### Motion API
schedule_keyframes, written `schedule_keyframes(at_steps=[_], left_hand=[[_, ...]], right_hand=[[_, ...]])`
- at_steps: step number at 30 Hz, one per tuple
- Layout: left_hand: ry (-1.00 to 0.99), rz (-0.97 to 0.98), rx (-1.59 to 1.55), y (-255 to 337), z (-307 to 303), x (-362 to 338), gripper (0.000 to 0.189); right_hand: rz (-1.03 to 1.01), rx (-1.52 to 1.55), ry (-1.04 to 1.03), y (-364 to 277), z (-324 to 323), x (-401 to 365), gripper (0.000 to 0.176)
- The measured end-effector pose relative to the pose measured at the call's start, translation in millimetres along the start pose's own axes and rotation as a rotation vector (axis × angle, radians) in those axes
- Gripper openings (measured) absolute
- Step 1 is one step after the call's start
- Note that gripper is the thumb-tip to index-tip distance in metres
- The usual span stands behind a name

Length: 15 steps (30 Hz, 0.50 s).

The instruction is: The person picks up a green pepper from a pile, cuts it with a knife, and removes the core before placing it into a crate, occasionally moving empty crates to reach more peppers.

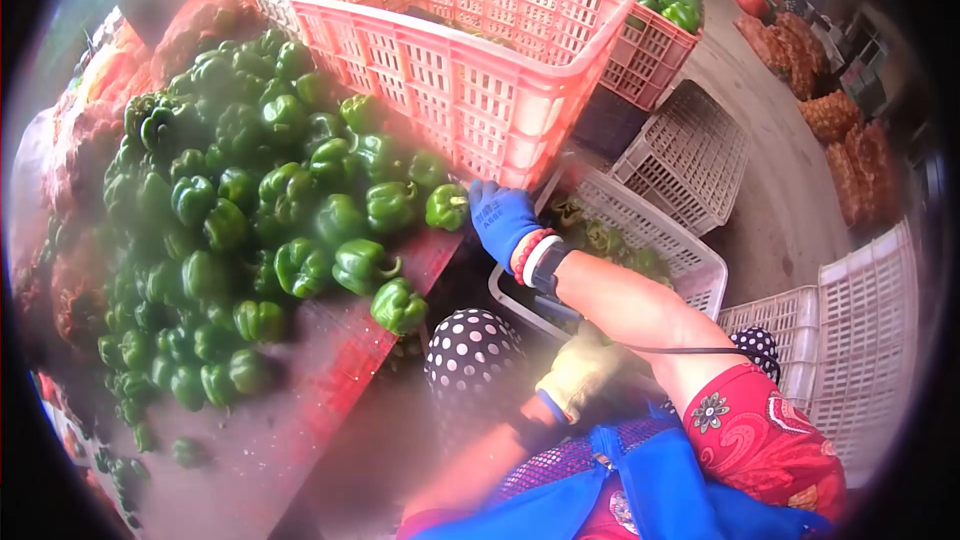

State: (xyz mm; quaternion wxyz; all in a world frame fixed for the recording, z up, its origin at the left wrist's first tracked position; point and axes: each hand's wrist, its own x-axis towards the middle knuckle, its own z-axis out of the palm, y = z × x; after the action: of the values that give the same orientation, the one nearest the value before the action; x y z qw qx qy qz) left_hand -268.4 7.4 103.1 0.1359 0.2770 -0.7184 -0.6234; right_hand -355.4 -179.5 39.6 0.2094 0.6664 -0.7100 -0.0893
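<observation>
My right hand [503, 224], in a blue glove, reaches to the edge of the table with its fingers curled at the stem of a green bell pepper [445, 208]. The back of the glove hides part of the fingertips. Lower down, my left hand [580, 374] wears a pale yellow glove and is smeared by motion; its fingers cannot be made out. A big heap of green bell peppers [235, 225] spreads over the table [300, 420] to the left. One loose pepper [399, 306] sits at the table's near edge, below the right hand.
A large pink crate [430, 75] stands at the table's far end. Beneath my right arm, a white crate [705, 275] holds some peppers. Farther back are a red crate [640, 60] full of peppers and a grey crate [685, 155]. Filled net sacks [785, 55] line the floor at right.
</observation>
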Motion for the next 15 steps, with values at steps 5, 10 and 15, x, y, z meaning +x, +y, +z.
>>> schedule_keyframes(at_steps=[5, 10, 15], left_hand=[[-0.118, 0.299, 0.379, -27, 5, -4, 0.065], [-0.069, -0.422, -0.251, 6, -1, -6, 0.068], [-0.031, -0.245, -0.077, -22, 20, 3, 0.06]], right_hand=[[0.141, 0.451, -0.377, 13, -28, 9, 0.038], [0.193, 0.758, -0.583, 40, -92, 3, 0.046], [0.291, 0.803, -0.425, 33, -29, -19, 0.062]])
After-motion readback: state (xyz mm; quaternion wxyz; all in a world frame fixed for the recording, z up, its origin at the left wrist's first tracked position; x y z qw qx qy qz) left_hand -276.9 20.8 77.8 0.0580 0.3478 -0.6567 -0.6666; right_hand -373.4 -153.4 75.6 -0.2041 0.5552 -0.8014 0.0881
